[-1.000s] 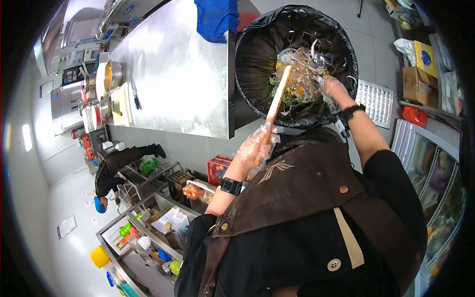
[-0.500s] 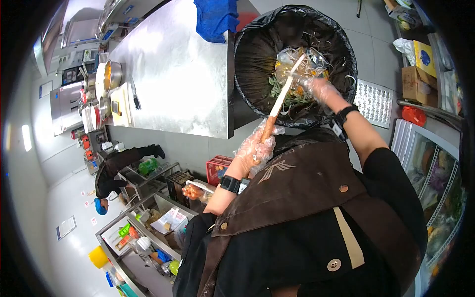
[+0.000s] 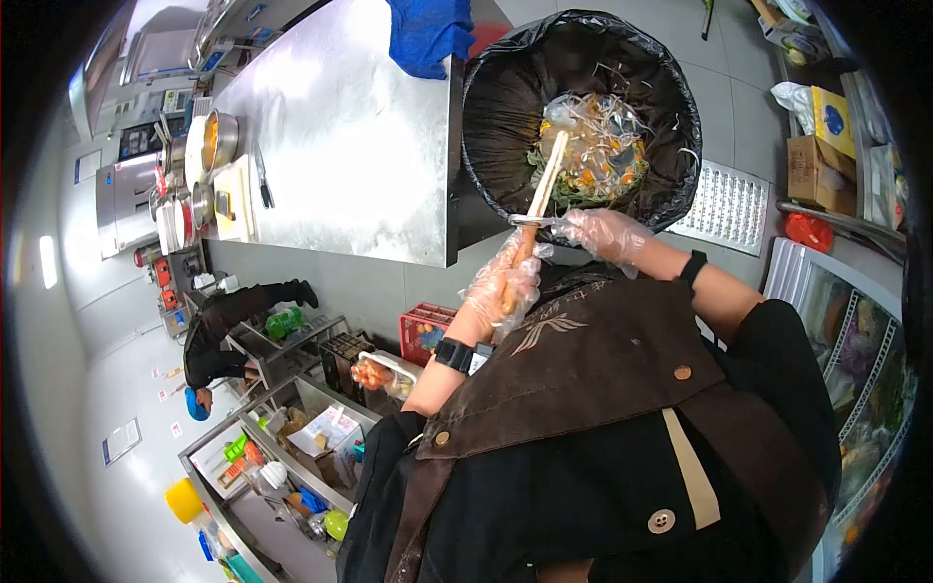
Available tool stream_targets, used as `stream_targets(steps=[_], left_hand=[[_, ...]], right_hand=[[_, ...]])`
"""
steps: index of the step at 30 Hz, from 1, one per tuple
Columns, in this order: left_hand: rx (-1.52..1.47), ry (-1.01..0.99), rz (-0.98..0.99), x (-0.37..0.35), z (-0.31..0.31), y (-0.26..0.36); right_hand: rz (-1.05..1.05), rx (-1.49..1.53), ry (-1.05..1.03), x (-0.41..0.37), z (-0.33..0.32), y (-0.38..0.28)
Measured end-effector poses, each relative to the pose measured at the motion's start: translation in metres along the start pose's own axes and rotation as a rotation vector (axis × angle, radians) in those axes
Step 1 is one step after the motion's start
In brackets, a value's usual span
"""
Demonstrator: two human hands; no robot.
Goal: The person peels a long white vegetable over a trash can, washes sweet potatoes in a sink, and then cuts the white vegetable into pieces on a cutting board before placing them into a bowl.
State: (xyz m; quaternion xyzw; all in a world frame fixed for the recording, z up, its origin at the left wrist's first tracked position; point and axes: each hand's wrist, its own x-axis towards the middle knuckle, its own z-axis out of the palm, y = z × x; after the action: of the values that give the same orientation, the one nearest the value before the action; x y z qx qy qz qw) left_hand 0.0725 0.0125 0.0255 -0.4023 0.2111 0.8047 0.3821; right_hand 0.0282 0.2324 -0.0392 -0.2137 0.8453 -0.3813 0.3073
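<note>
My left hand (image 3: pixel 505 282), in a clear plastic glove, is wrapped round the brown, unpeeled end of a long root vegetable (image 3: pixel 547 182). The root's pale, peeled end points up over the bin. In my gloved right hand (image 3: pixel 601 236) is a peeler (image 3: pixel 528 222), its head lying across the root where the brown skin begins. Beyond both hands stands a round bin (image 3: pixel 496 146) lined with a black bag. Peelings and scraps (image 3: pixel 603 146) lie inside it.
A steel table (image 3: pixel 340 146) with a blue cloth (image 3: pixel 428 39), a knife (image 3: pixel 263 180) and a cutting board (image 3: pixel 234 202) is left of the bin. Another person (image 3: pixel 219 335) bends over at the far left. A red crate (image 3: pixel 424 328) stands below the table; a glass-fronted cooler (image 3: pixel 846 330) is at right.
My right hand has moved down and left from above the scraps to the brown part of the root. The root's pale tip has shifted down and left.
</note>
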Motion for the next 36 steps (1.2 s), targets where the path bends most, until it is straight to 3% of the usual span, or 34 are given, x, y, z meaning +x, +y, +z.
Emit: stream_targets(steps=[2,4,5,6,7,8,9,10,12,13,15,16,17,18,19,20,22,24,25,26,27,28,30,32,33,35,36], left_hand=[[-0.062,-0.227,-0.114,-0.003,-0.004,0.002],[-0.119,-0.249,-0.153,-0.007,-0.002,0.0],[-0.082,-0.207,-0.122,-0.01,-0.001,-0.002],[-0.049,-0.165,-0.091,-0.013,-0.002,-0.004],[-0.052,-0.165,-0.088,-0.016,-0.005,-0.006],[-0.008,-0.168,-0.077,-0.019,-0.011,-0.008],[0.037,-0.172,-0.066,-0.022,-0.014,-0.007],[0.035,-0.172,-0.062,-0.026,-0.012,-0.004],[-0.032,-0.091,-0.05,-0.035,-0.006,-0.002],[-0.124,-0.194,-0.135,-0.032,-0.014,0.002],[-0.14,-0.221,-0.145,-0.032,-0.017,0.005],[-0.149,-0.243,-0.167,-0.032,-0.018,0.006],[-0.148,-0.245,-0.172,-0.03,-0.022,0.006],[-0.147,-0.298,-0.172,-0.027,-0.026,0.005],[-0.144,-0.353,-0.172,-0.024,-0.028,0.005],[-0.142,-0.355,-0.179,-0.024,-0.025,0.004],[-0.184,-0.283,-0.154,-0.025,-0.02,0.003],[-0.141,-0.266,-0.141,-0.023,-0.02,0.003],[-0.099,-0.246,-0.129,-0.024,-0.021,0.001],[-0.1,-0.245,-0.133,-0.024,-0.021,-0.001],[-0.145,-0.258,-0.166,-0.022,-0.018,-0.002],[-0.19,-0.269,-0.196,-0.021,-0.016,-0.002],[-0.229,-0.33,-0.226,-0.02,-0.019,0.001],[-0.278,-0.399,-0.263,-0.019,-0.021,-0.003],[-0.287,-0.417,-0.269,-0.018,-0.02,-0.002],[-0.283,-0.356,-0.236,-0.023,-0.016,-0.001],[-0.283,-0.354,-0.239,-0.029,-0.01,-0.003]], right_hand=[[0.015,0.158,0.062,0.007,-0.013,0.007],[-0.066,-0.035,0.246,0.032,-0.014,0.054],[0.165,0.057,0.214,0.036,-0.027,0.067],[0.25,0.143,0.253,0.044,-0.031,0.09],[0.189,-0.149,0.221,0.056,-0.032,0.132],[0.34,-0.331,0.093,0.055,-0.046,0.134],[0.323,-0.528,0.026,0.069,-0.035,0.187],[0.598,-0.196,0.181,0.059,-0.043,0.174],[0.399,-0.287,0.24,0.055,-0.039,0.194],[0.282,-0.125,0.314,0.043,-0.045,0.165],[0.458,0.446,0.331,0.003,-0.067,0.044],[0.028,0.263,0.462,0.012,-0.038,0.066],[0.108,0.214,0.271,0.0,-0.041,0.033],[-0.45,-0.387,0.547,-0.001,-0.021,0.037],[-0.416,-0.248,0.435,-0.011,-0.022,0.01],[0.03,0.167,0.136,-0.01,-0.011,0.005],[-0.061,0.415,0.228,-0.01,-0.001,0.014],[0.045,-0.097,0.382,-0.001,-0.014,0.029],[0.129,0.061,0.408,0.011,-0.01,0.061],[0.354,0.023,0.386,0.01,-0.033,0.054],[0.378,0.16,0.546,0.01,-0.037,0.061],[0.397,0.3,0.705,0.009,-0.042,0.072],[0.345,0.011,0.762,0.007,-0.038,0.093],[0.318,0.062,0.67,-0.006,-0.046,0.065],[0.315,0.25,0.538,-0.014,-0.052,0.025],[0.084,0.413,0.418,-0.006,-0.018,0.037],[-0.037,0.3,0.469,-0.005,-0.006,0.044]])
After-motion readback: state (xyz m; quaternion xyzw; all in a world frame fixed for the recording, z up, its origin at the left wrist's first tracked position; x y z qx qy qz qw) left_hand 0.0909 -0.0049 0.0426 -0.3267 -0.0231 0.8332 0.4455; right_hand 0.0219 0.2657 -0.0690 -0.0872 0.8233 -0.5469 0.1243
